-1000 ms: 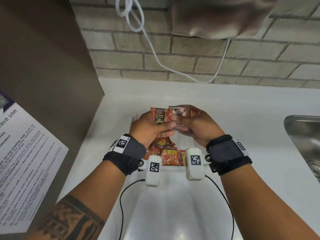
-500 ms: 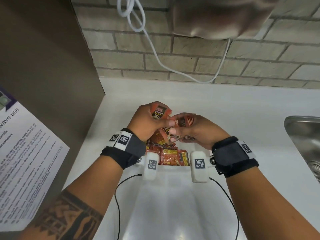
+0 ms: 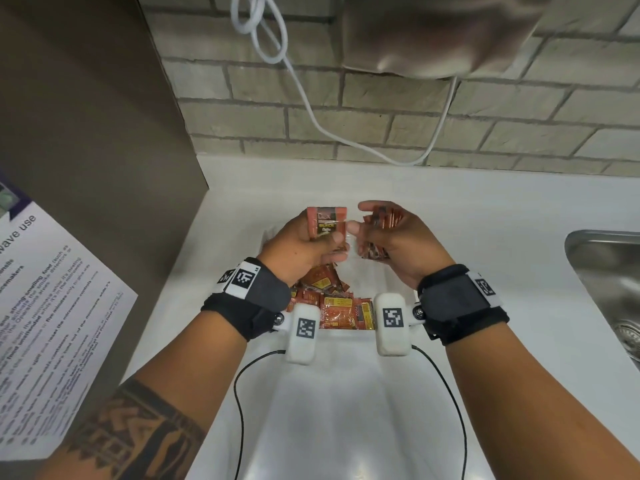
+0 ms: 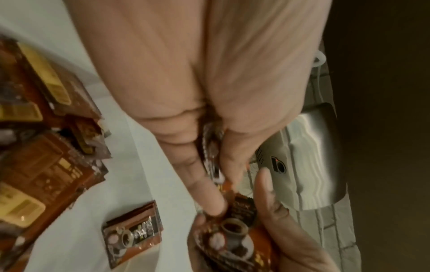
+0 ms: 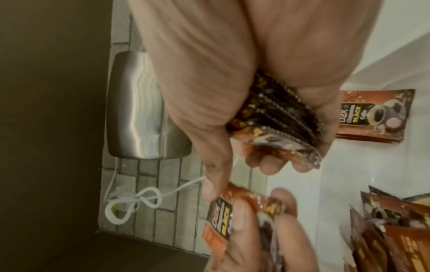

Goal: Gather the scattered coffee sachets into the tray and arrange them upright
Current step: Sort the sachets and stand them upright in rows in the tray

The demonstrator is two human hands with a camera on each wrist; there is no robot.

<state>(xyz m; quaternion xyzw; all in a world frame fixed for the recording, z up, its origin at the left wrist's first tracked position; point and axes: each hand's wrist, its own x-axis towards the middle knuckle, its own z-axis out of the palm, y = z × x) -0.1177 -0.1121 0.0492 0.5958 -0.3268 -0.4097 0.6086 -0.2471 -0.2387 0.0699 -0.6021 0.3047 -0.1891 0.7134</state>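
Held, left hand point(image 3: 304, 244): one coffee sachet point(image 3: 326, 221), pinched between thumb and fingers and standing upright with its printed face toward us. Held, right hand point(image 3: 391, 237): a stack of sachets point(image 5: 277, 117) fanned on edge, fingers curled round the bundle from below, thumb point(image 3: 372, 206) stretched toward the left hand's sachet. We place the two hands just beside each other above the white counter point(image 3: 346, 410), fingertips close to touching. Beneath and between the wrists: a loose heap of sachets point(image 3: 337, 308) — orange and brown, lying flat and overlapping, some showing yellow back labels. Further item: another sachet point(image 5: 377, 117) lying flat on the white surface by itself, past the right hand in the right wrist view. We cannot make out a tray's rim or walls around the heap, so we leave its edges unrecorded. Surroundings: a steel sink point(image 3: 609, 292) at the right of the counter, a brick wall point(image 3: 381, 109) behind, a steel dispenser point(image 3: 440, 32) mounted on it with a white cord point(image 3: 301, 98) looping down, a brown panel point(image 3: 86, 116) at the left and a printed notice point(image 3: 45, 306) below it.
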